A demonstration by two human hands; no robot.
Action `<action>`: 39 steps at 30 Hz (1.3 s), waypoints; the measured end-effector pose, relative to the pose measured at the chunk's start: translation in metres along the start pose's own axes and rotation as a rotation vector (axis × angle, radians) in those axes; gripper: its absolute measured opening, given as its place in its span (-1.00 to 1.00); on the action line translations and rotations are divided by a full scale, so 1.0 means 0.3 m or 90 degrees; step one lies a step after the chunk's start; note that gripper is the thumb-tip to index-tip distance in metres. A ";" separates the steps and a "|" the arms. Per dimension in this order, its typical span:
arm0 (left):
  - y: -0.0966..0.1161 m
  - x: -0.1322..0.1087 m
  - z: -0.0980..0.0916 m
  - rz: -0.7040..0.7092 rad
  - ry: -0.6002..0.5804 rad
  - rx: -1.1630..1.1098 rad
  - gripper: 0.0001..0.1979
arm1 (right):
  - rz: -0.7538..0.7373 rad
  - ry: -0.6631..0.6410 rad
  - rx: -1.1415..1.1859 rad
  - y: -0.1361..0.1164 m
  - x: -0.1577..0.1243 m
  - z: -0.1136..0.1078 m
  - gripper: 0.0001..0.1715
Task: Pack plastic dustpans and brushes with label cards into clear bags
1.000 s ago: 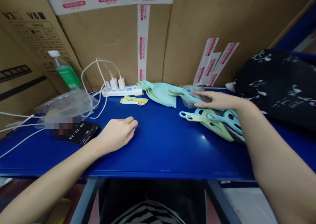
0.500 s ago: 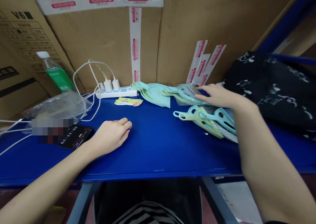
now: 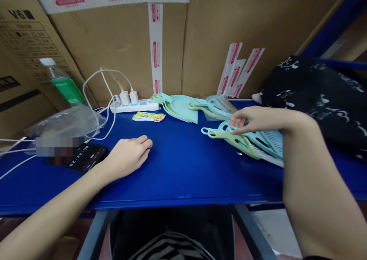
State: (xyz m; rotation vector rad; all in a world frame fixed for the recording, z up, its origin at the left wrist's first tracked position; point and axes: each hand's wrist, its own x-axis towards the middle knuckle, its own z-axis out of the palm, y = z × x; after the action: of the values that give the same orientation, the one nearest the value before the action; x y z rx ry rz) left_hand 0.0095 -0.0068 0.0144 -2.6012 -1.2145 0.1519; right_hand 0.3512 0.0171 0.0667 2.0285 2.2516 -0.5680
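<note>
My right hand [image 3: 249, 119] is at the pile of small hand brushes on the right, thumb and fingertips closed on the handle end of a teal brush [image 3: 265, 143]. Beside it lies a light green brush [image 3: 243, 143], with pale bristles showing at the right; my forearm hides part of the pile. Behind are stacked teal and green dustpans [image 3: 182, 108] and another set [image 3: 213, 108] partly in clear plastic. My left hand [image 3: 130, 157] rests on the blue table, fingers curled together, with nothing visible in it.
A phone [image 3: 86, 157] showing a timer lies by my left wrist. Behind it are a clear plastic bag [image 3: 69, 122], a green-labelled bottle [image 3: 67, 86], a power strip [image 3: 137, 105] with white cables and a wrapper [image 3: 149, 117]. Cardboard boxes [image 3: 114, 42] stand behind; black patterned fabric [image 3: 318, 103] lies right.
My right hand has moved from the plastic-wrapped dustpans toward me, down to the brushes, and closed on a teal brush's handle. My left hand has stayed in place.
</note>
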 end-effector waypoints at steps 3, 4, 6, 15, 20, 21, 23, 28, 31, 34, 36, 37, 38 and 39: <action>0.000 -0.002 0.005 0.006 0.009 0.000 -0.77 | -0.055 0.060 -0.015 -0.011 0.008 0.005 -0.70; 0.000 -0.002 0.006 0.007 0.013 -0.001 -0.77 | -0.086 0.080 -0.023 -0.018 0.011 0.009 -0.69; -0.001 -0.001 0.007 0.008 0.020 -0.002 -0.77 | -0.155 0.116 -0.034 -0.038 0.018 0.022 -0.66; 0.004 0.004 0.009 0.013 0.039 -0.015 -0.75 | -0.271 0.155 -0.087 -0.171 0.066 0.114 -0.66; 0.018 0.015 0.025 0.019 0.048 -0.022 -0.77 | -0.281 0.143 -0.151 -0.217 0.080 0.153 -0.69; 0.021 0.019 0.027 0.022 0.051 -0.018 -0.78 | -0.281 0.135 -0.165 -0.222 0.082 0.159 -0.69; 0.026 0.030 0.029 0.029 0.049 0.002 -0.78 | -0.284 0.120 -0.188 -0.225 0.085 0.169 -0.68; 0.037 0.070 0.010 0.040 0.003 0.073 -0.78 | -0.337 0.143 -0.226 -0.213 0.083 0.183 -0.64; 0.055 0.105 -0.010 0.047 -0.021 0.086 -0.77 | -0.335 0.157 -0.283 -0.209 0.075 0.180 -0.65; 0.086 0.154 -0.033 0.014 -0.039 0.083 -0.74 | -0.291 0.124 -0.322 -0.209 0.071 0.173 -0.72; 0.109 0.198 -0.048 -0.018 -0.042 0.067 -0.72 | -0.284 0.116 -0.324 -0.208 0.072 0.171 -0.72; 0.120 0.222 -0.054 -0.028 -0.035 0.056 -0.71 | -0.288 0.118 -0.323 -0.207 0.074 0.171 -0.72; 0.129 0.249 -0.059 -0.033 -0.028 0.046 -0.69 | -0.292 0.122 -0.321 -0.205 0.076 0.171 -0.71; 0.136 0.276 -0.063 -0.035 -0.017 0.037 -0.67 | -0.295 0.123 -0.321 -0.204 0.078 0.171 -0.71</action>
State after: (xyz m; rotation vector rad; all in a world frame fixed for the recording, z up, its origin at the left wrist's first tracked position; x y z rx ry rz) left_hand 0.0968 0.0276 0.0225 -2.5223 -1.2693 0.2083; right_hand 0.2784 0.0193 0.0264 1.3801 2.6389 0.1893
